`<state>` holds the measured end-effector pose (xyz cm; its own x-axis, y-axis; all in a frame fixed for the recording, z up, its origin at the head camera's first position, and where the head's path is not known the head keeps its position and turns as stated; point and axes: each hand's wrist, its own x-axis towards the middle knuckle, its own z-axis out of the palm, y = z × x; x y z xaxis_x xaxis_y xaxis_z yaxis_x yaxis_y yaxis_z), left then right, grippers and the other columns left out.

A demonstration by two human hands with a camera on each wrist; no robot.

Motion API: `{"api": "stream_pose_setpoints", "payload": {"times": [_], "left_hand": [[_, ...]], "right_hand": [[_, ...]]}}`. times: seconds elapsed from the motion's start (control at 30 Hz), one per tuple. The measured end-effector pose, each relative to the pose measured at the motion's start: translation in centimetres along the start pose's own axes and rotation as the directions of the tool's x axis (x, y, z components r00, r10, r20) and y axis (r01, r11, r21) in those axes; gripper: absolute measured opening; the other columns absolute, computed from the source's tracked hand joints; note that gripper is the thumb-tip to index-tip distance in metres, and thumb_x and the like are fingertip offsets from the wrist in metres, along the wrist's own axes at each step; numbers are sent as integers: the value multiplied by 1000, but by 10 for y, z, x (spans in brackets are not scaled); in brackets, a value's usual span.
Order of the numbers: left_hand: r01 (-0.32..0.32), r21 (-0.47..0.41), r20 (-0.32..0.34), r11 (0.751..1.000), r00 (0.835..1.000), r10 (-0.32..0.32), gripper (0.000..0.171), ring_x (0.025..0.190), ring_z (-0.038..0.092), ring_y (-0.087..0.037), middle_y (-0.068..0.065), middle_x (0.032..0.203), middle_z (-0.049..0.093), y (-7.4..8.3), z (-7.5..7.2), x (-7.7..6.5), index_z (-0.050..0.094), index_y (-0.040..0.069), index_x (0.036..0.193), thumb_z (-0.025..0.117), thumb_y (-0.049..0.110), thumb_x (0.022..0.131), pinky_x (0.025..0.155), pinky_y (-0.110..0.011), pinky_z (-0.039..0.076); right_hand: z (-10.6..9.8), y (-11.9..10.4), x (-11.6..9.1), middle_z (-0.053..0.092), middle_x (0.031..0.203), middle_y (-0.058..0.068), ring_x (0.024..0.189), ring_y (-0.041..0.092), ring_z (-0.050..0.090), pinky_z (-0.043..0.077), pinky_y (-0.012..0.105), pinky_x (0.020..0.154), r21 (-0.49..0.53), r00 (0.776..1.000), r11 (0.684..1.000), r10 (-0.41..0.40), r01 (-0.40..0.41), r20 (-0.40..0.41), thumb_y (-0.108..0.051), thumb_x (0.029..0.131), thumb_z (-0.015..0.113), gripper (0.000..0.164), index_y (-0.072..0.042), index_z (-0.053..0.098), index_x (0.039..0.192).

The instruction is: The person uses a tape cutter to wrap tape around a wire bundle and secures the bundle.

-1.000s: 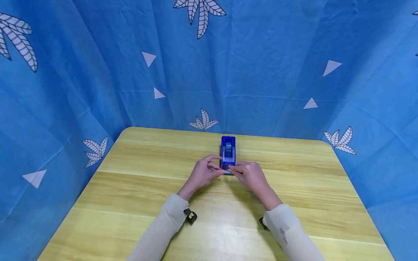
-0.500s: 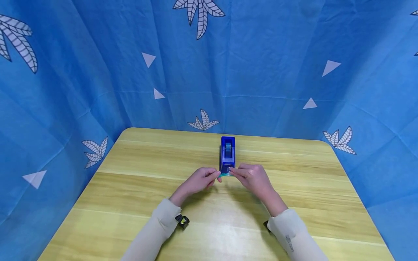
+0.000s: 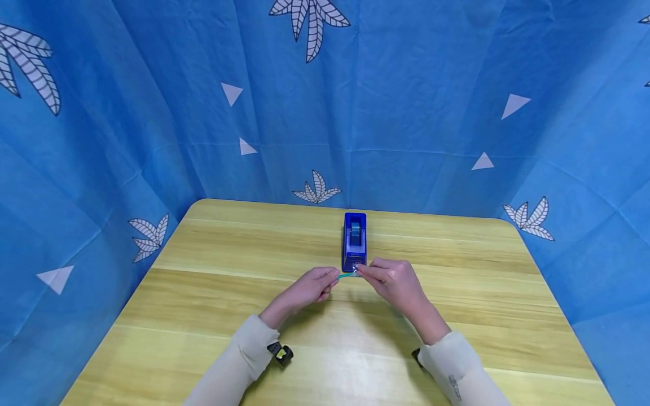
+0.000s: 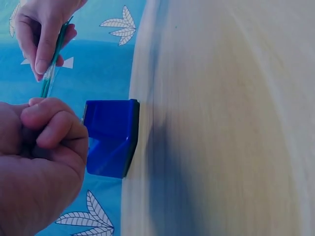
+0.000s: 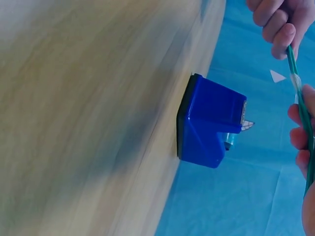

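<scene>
A thin green cord (image 3: 347, 276) stretches between my two hands just in front of a blue tape dispenser (image 3: 355, 249). My left hand (image 3: 308, 287) pinches one end, its fingers curled in. On the other side, my right hand (image 3: 395, 282) holds the cord between thumb and fingers, where a shiny bit of clear tape (image 5: 296, 81) lies along it. In the right wrist view the cord runs on as a green length (image 5: 306, 123) through the right hand's fingers. The left wrist view shows the left fist (image 4: 47, 147) hiding the cord's near end.
The dispenser, with a roll of tape (image 3: 355, 228) in it, stands near the back of the wooden table (image 3: 254, 242). A blue curtain (image 3: 426, 101) with leaf prints hangs behind and at both sides.
Both hands have drawn back from the dispenser's front toward the person. The left hand has moved left and closed its fingers, and more green cord shows between the hands.
</scene>
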<state>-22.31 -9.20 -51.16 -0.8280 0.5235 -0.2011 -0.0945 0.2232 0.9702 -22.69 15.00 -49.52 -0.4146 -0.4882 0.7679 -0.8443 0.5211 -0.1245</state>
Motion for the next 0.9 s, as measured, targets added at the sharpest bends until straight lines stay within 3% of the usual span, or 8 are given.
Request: {"api": "stream_pose_setpoints", "payload": {"times": [0.27, 0.43, 0.67, 0.9], "left_hand": [[-66, 70, -46, 995, 997, 69, 48, 56, 34, -10, 5, 66, 38, -1, 1, 0, 44, -13, 95, 40, 31, 114, 53, -19, 30], [-91, 140, -51, 986, 994, 99, 50, 55, 34, -10, 6, 64, 37, -2, 1, 0, 45, -13, 97, 40, 33, 114, 54, -20, 32], [-177, 299, -63, 938, 977, 204, 46, 57, 36, -10, 5, 64, 38, 1, 3, -2, 48, -6, 88, 41, 32, 113, 56, -21, 35], [-230, 385, -64, 894, 959, 274, 42, 59, 36, -6, 6, 66, 39, 2, 7, -3, 54, -7, 92, 43, 27, 113, 57, -20, 35]], "right_hand": [[0, -3, -2, 72, 74, -2, 51, 3, 57, 42, 14, 47, 14, 999, 999, 37, -37, 0, -6, 72, 92, 21, -9, 85, 91], [1, -4, -2, 71, 74, -4, 51, 2, 53, 39, 13, 46, 14, 998, 998, 56, -56, 12, -9, 74, 92, 19, -10, 85, 91], [-1, -4, -4, 70, 75, -8, 51, -2, 48, 34, 11, 46, 30, 995, 995, 93, -94, 33, -11, 77, 90, 16, -12, 84, 92], [-7, -6, -3, 73, 80, -10, 52, -7, 44, 34, 10, 48, 34, 973, 983, 175, -182, 148, -21, 86, 84, 6, -17, 83, 90]]}}
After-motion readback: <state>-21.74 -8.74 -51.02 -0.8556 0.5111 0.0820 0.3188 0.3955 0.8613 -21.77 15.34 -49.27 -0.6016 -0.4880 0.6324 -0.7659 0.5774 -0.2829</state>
